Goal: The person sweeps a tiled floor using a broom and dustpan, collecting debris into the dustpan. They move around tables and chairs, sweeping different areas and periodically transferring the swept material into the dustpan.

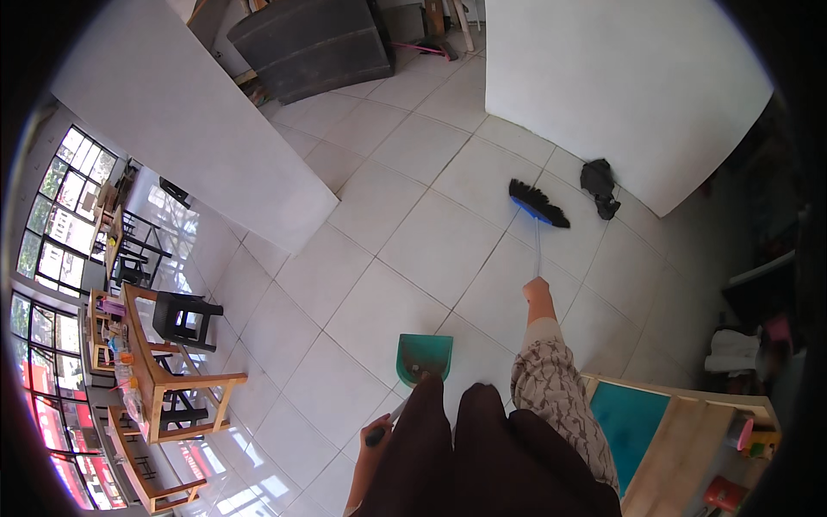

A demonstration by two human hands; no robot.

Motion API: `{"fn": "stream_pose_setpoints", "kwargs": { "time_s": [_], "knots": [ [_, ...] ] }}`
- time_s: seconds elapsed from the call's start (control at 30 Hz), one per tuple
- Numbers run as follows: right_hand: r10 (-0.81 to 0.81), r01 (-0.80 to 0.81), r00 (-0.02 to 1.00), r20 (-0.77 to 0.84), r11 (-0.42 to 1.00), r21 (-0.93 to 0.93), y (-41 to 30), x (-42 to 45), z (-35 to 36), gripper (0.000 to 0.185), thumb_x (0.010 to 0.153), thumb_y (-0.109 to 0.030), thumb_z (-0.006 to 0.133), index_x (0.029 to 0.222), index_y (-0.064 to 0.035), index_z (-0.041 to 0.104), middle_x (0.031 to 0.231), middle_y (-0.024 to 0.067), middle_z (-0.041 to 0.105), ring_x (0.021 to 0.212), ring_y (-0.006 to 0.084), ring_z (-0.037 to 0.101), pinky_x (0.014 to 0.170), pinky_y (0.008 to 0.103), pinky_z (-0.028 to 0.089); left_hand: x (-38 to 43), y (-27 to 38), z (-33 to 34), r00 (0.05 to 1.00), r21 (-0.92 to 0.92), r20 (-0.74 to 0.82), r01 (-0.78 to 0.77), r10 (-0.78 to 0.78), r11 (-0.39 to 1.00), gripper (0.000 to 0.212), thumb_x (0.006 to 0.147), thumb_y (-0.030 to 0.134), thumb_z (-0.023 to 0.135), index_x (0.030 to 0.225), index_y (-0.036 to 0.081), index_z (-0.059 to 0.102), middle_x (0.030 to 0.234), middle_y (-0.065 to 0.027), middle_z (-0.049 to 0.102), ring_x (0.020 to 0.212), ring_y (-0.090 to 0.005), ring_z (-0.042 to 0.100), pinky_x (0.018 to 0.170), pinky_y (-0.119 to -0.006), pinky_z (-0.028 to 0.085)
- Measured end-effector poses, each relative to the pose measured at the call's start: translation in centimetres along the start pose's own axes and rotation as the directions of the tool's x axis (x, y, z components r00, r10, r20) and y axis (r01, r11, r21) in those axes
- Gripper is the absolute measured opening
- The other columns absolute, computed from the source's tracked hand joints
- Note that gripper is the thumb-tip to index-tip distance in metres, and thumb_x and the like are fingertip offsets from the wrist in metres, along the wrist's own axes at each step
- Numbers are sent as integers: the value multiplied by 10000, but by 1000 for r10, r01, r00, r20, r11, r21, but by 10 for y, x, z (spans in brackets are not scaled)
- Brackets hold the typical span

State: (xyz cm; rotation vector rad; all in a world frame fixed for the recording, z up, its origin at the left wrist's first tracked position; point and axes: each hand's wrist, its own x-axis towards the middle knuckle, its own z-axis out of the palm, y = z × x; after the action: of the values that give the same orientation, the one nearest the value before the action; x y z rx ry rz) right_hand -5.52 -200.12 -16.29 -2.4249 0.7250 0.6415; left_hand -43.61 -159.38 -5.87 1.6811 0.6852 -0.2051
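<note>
My right hand (pixel 536 291) grips the pale handle of a broom (pixel 539 208). The broom has a blue head and black bristles, which rest on the white floor tiles ahead of me. Lower down, my left hand (pixel 380 432) is closed around the dark-ended handle of a green dustpan (pixel 424 352). A little debris seems to lie in the pan, whose wide edge faces away from me. Dark cloth of my clothing covers part of the dustpan handle. Beyond the bristles to the right, a crumpled black plastic bag (pixel 599 187) lies on the floor near a white wall.
White walls (pixel 620 71) flank a passage where a large dark panel (pixel 316 45) leans. A pink-handled broom (pixel 429 49) lies behind it. On the left are a wooden table (pixel 155 375) and a black plastic stool (pixel 184 316). A wooden counter (pixel 685 446) stands close at my right.
</note>
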Motion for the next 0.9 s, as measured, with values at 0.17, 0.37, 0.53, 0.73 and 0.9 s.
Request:
{"fn": "stream_pose_setpoints", "kwargs": {
  "time_s": [0.17, 0.37, 0.53, 0.73, 0.9],
  "knots": [
    [-141, 148, 989, 45, 925, -349, 6, -40, 37, 246, 756, -60, 478, 938, 100, 516, 885, 238, 581, 802, 306, 601, 592, 335, 506, -7, 6, -10, 990, -21, -5, -140, 140, 990, 49, 718, 12, 575, 743, 34, 612, 985, -161, 597, 870, -176, 579, 753, -265, 441],
    [-160, 196, 980, 118, 873, -447, 62, -163, 26, 237, 742, -59, 483, 894, 112, 545, 882, 239, 584, 836, 300, 597, 622, 331, 510, -20, -6, -23, 986, 87, 27, -167, 165, 982, 82, 699, -2, 570, 764, 28, 611, 967, -175, 598, 882, -206, 581, 768, -281, 439],
    [-121, 281, 919, 376, 870, -405, 91, -271, 7, 169, 740, -32, 467, 766, 78, 593, 678, 174, 611, 612, 242, 621, 550, 310, 508, -43, -12, -59, 906, 189, 212, -407, 368, 894, 97, 689, 6, 577, 775, 26, 617, 933, -167, 609, 873, -204, 586, 774, -291, 442],
    [-92, 298, 885, 457, 865, -404, 130, -423, 23, 173, 692, -52, 492, 721, 89, 588, 664, 195, 605, 574, 253, 613, 502, 373, 491, -79, -48, -63, 836, 161, 303, -518, 457, 840, 115, 670, 1, 566, 770, 27, 617, 875, -145, 622, 854, -214, 592, 768, -295, 443],
    [-123, 255, 849, 514, 947, -194, 192, -524, 37, 187, 689, -67, 533, 796, 75, 593, 642, 172, 598, 524, 223, 593, 467, 319, 468, -125, -79, -49, 810, 194, 403, -530, 426, 825, 134, 656, 18, 554, 776, 36, 612, 863, -145, 620, 861, -224, 593, 768, -294, 440]
  ]
}}
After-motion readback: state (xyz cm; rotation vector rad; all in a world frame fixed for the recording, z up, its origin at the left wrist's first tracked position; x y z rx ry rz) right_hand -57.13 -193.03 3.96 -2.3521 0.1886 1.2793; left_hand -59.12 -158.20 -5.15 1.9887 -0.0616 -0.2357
